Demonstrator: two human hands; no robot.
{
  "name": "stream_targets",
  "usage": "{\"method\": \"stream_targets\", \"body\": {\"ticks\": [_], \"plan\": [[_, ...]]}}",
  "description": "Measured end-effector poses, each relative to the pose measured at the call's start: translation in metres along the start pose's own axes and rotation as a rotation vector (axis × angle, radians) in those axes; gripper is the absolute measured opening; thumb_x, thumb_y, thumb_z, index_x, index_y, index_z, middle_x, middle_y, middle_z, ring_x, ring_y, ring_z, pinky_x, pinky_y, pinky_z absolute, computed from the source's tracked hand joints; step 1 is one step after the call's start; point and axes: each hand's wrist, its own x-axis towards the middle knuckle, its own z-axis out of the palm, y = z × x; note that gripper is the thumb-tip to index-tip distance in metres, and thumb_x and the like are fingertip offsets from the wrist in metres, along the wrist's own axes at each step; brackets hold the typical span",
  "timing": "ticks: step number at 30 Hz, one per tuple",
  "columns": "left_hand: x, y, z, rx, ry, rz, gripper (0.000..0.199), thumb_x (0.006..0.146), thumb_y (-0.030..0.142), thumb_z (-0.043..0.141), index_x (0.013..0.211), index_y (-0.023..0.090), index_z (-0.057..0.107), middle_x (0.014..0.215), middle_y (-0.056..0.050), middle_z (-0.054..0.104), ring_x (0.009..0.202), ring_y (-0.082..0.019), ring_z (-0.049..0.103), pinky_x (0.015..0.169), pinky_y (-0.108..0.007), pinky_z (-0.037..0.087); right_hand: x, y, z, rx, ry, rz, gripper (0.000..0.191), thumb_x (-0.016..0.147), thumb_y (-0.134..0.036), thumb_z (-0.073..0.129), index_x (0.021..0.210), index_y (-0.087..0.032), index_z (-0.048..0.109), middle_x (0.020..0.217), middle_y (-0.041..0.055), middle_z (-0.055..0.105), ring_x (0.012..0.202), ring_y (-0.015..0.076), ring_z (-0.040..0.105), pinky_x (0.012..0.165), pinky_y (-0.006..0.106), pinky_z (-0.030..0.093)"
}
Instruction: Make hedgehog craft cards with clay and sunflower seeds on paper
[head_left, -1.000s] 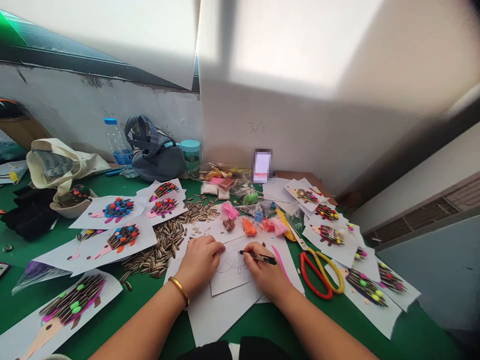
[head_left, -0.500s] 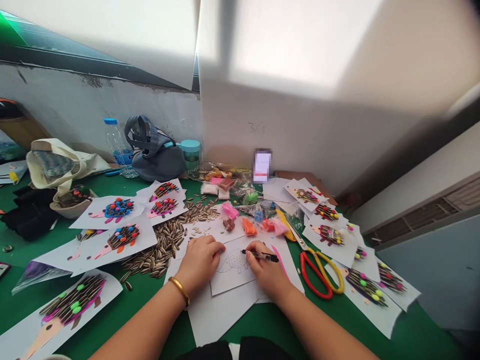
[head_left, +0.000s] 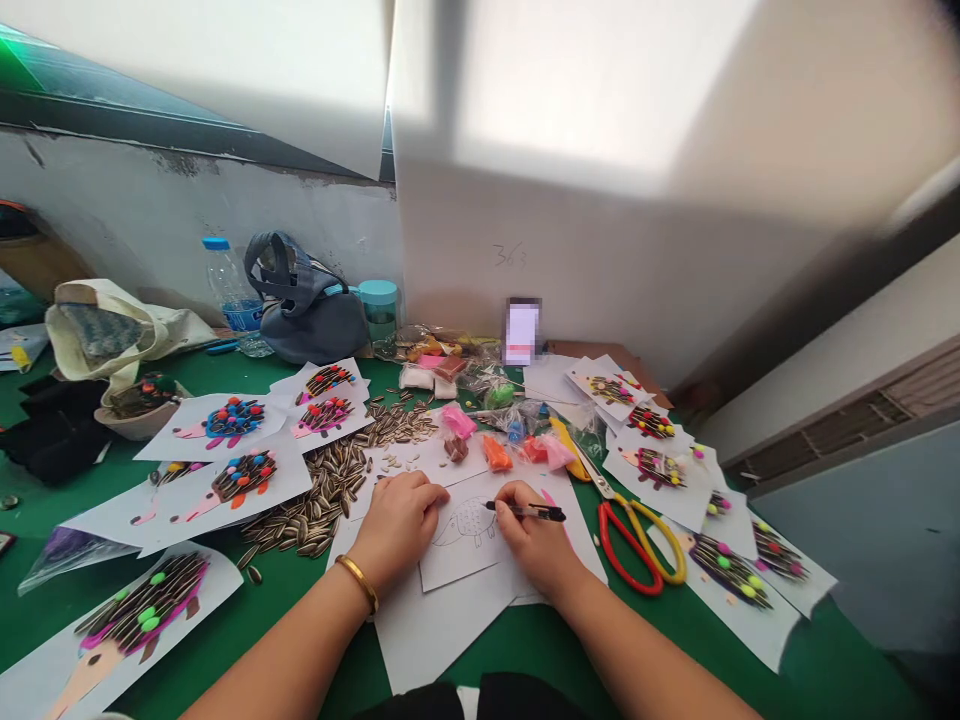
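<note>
My left hand (head_left: 397, 520) rests on a white sheet (head_left: 465, 555) bearing a pencil-like outline of a hedgehog, its fingers at the sheet's left side and holding nothing. A gold bangle (head_left: 358, 584) circles that wrist. My right hand (head_left: 538, 535) grips a black marker pen (head_left: 529, 511), whose tip sits just above and right of the drawing. Red-and-yellow-handled scissors (head_left: 639, 545) lie to the right of this hand, apart from it. A heap of striped sunflower seeds (head_left: 315, 500) lies left of my left hand.
Several finished hedgehog pictures (head_left: 236, 425) with seed spines and coloured balls lie around on the green table (head_left: 480, 640). Packets of coloured clay (head_left: 499, 453) sit ahead. A grey bag (head_left: 304, 315), water bottle (head_left: 231, 290) and cloth tote (head_left: 105, 330) stand by the wall.
My right hand has shifted slightly right and the pen now lies flatter. My left hand stays in place. The whole view has tilted a little.
</note>
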Motion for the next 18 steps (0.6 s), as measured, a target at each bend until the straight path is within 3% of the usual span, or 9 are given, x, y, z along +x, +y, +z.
{"method": "stream_targets", "body": {"ticks": [18], "plan": [[0.0000, 0.0007, -0.0013, -0.006, -0.005, -0.006, 0.029, 0.086, 0.014, 0.048, 0.096, 0.026, 0.073, 0.090, -0.003, 0.067, 0.092, -0.021, 0.060, 0.084, -0.037, 0.037, -0.0023, -0.0033, -0.0020, -0.033, -0.015, 0.001, 0.012, 0.088, -0.024, 0.047, 0.079, -0.022, 0.054, 0.073, -0.0010, 0.058, 0.073, 0.0172, 0.054, 0.065, 0.027, 0.039]]}}
